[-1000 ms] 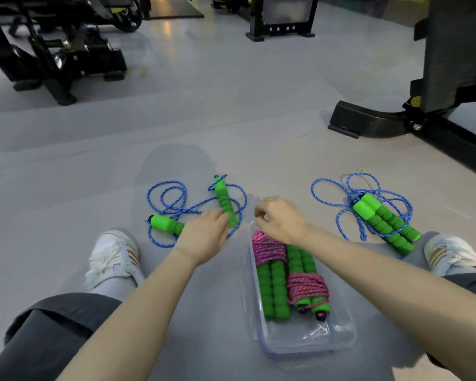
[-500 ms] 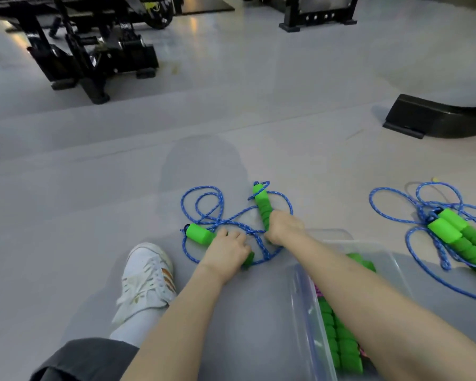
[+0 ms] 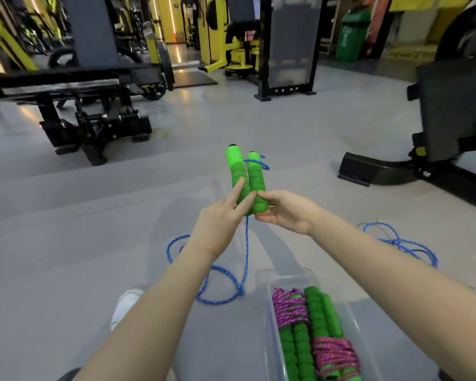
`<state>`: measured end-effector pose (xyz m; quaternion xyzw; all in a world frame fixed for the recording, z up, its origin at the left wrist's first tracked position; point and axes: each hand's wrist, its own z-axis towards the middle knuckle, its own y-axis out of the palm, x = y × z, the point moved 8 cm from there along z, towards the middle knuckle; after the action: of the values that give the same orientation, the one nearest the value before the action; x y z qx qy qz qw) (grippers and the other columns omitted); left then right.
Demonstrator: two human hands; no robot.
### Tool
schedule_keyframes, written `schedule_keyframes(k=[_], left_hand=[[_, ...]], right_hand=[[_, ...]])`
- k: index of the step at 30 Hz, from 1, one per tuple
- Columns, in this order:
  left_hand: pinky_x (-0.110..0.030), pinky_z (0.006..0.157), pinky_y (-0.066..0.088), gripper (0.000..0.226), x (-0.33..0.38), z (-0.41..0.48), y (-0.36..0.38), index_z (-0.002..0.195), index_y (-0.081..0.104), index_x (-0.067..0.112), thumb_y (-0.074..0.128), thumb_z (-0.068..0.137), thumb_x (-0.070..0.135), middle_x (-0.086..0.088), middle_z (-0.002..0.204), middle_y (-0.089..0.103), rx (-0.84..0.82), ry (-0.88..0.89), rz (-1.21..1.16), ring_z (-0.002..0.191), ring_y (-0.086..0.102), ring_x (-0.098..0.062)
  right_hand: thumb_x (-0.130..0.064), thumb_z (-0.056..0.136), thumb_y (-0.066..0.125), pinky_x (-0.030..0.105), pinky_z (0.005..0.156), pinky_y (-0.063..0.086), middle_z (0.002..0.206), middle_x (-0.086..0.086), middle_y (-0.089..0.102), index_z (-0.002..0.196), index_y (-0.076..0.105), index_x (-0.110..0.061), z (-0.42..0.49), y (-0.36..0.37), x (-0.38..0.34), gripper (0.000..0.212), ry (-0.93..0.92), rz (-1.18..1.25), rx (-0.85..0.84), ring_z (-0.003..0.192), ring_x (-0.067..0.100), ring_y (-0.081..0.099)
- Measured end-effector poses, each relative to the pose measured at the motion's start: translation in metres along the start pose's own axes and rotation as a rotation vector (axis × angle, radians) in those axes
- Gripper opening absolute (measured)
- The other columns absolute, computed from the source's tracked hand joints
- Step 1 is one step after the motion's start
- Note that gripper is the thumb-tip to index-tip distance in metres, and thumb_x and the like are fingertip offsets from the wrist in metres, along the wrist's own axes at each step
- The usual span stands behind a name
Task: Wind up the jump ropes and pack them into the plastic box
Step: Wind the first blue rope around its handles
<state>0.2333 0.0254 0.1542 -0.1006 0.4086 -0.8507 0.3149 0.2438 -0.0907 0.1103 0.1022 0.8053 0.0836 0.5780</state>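
Two green foam handles of a blue jump rope stand side by side, lifted above the floor. My right hand grips their lower ends between fingers and thumb. My left hand touches them with two straight fingers. The blue rope hangs from the handles and lies looped on the floor. A clear plastic box at the bottom right holds two wound pink ropes with green handles. A second blue rope lies on the floor to the right, partly hidden by my right arm.
Grey gym floor all around. A black bench frame stands at the back left and a black machine base at the right. My white shoe rests left of the box. Yellow machines stand far behind.
Both hands picked the two green handles up from the floor and brought them together upright. The camera tilted up, showing more of the gym.
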Motion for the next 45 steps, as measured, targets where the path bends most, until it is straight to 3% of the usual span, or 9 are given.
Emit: schedule_keyframes(k=[4, 8, 11, 17, 20, 25, 32, 42, 45], left_hand=[[-0.024, 0.040, 0.044, 0.048, 0.038, 0.007, -0.001, 0.122, 0.051, 0.015, 0.049, 0.075, 0.021, -0.017, 0.130, 0.057, 0.000, 0.018, -0.070, 0.075, 0.068, -0.025], [-0.040, 0.067, 0.057, 0.073, 0.078, 0.006, 0.011, 0.130, 0.048, 0.004, 0.052, 0.075, 0.052, -0.022, 0.143, 0.041, -0.022, -0.063, -0.247, 0.120, 0.053, -0.034], [-0.044, 0.085, 0.052, 0.079, 0.106, 0.012, 0.011, 0.127, 0.051, -0.006, 0.063, 0.073, 0.051, -0.024, 0.140, 0.043, 0.004, -0.008, -0.250, 0.123, 0.037, -0.034], [-0.042, 0.065, 0.059, 0.078, 0.120, 0.018, -0.001, 0.123, 0.044, 0.007, 0.087, 0.060, 0.021, -0.009, 0.130, 0.036, 0.144, 0.040, -0.319, 0.110, 0.040, -0.030], [-0.039, 0.057, 0.058, 0.046, 0.120, 0.020, -0.012, 0.116, 0.047, 0.011, 0.068, 0.076, 0.019, -0.008, 0.128, 0.039, 0.236, 0.090, -0.266, 0.108, 0.042, -0.029], [-0.033, 0.048, 0.056, 0.054, 0.124, 0.019, -0.019, 0.114, 0.048, 0.009, 0.073, 0.067, 0.001, -0.009, 0.127, 0.041, 0.220, 0.210, -0.195, 0.111, 0.043, -0.031], [-0.034, 0.045, 0.055, 0.028, 0.120, 0.016, -0.022, 0.110, 0.050, 0.009, 0.053, 0.083, 0.012, -0.008, 0.127, 0.043, 0.201, 0.347, -0.098, 0.113, 0.046, -0.031], [-0.035, 0.072, 0.056, 0.023, 0.099, 0.020, -0.063, 0.102, 0.067, 0.001, 0.063, 0.083, 0.012, -0.011, 0.125, 0.047, 0.205, 0.472, -0.105, 0.109, 0.053, -0.034], [-0.032, 0.057, 0.056, 0.023, 0.094, 0.020, -0.067, 0.100, 0.070, 0.004, 0.062, 0.081, 0.013, -0.010, 0.126, 0.047, 0.166, 0.527, -0.030, 0.109, 0.055, -0.032]], right_hand=[[-0.007, 0.094, 0.050, 0.026, 0.073, 0.057, 0.097, 0.006, 0.065, 0.117, 0.055, -0.010, -0.032, -0.024, -0.009, 0.024, -0.097, -0.082, 0.040, 0.082, 0.020, 0.064], [-0.004, 0.093, 0.048, 0.022, 0.066, 0.055, 0.085, 0.005, 0.063, 0.099, 0.059, -0.010, -0.058, -0.048, 0.002, 0.015, -0.035, -0.089, 0.086, 0.072, 0.014, 0.063], [-0.007, 0.092, 0.047, 0.020, 0.065, 0.051, 0.079, 0.006, 0.059, 0.089, 0.059, -0.012, -0.073, -0.062, 0.012, 0.013, 0.018, -0.071, 0.086, 0.068, 0.012, 0.060], [-0.007, 0.092, 0.052, 0.023, 0.079, 0.050, 0.083, 0.003, 0.066, 0.089, 0.062, -0.014, -0.099, -0.072, 0.014, 0.013, 0.000, 0.007, 0.004, 0.071, 0.012, 0.067], [-0.026, 0.092, 0.054, 0.029, 0.085, 0.043, 0.093, 0.000, 0.058, 0.092, 0.059, -0.020, -0.104, -0.085, 0.012, 0.008, 0.015, -0.044, 0.113, 0.090, 0.017, 0.055], [-0.045, 0.093, 0.048, 0.033, 0.076, 0.048, 0.115, 0.008, 0.054, 0.122, 0.054, -0.011, -0.100, -0.117, 0.008, 0.045, -0.026, 0.100, 0.389, 0.095, 0.023, 0.055], [-0.025, 0.085, 0.063, 0.026, 0.056, 0.038, 0.073, 0.002, 0.047, 0.105, 0.065, -0.001, -0.109, -0.154, -0.004, 0.032, -0.119, 0.218, 0.868, 0.059, 0.015, 0.037], [-0.013, 0.085, 0.058, 0.031, 0.059, 0.040, 0.074, 0.007, 0.049, 0.093, 0.050, -0.006, -0.099, -0.189, -0.003, 0.014, 0.285, -0.211, 0.785, 0.063, 0.020, 0.046], [-0.019, 0.090, 0.055, 0.027, 0.059, 0.042, 0.087, 0.008, 0.057, 0.084, 0.050, -0.007, -0.097, -0.193, -0.007, 0.014, 0.547, -0.907, 0.589, 0.065, 0.018, 0.050]])
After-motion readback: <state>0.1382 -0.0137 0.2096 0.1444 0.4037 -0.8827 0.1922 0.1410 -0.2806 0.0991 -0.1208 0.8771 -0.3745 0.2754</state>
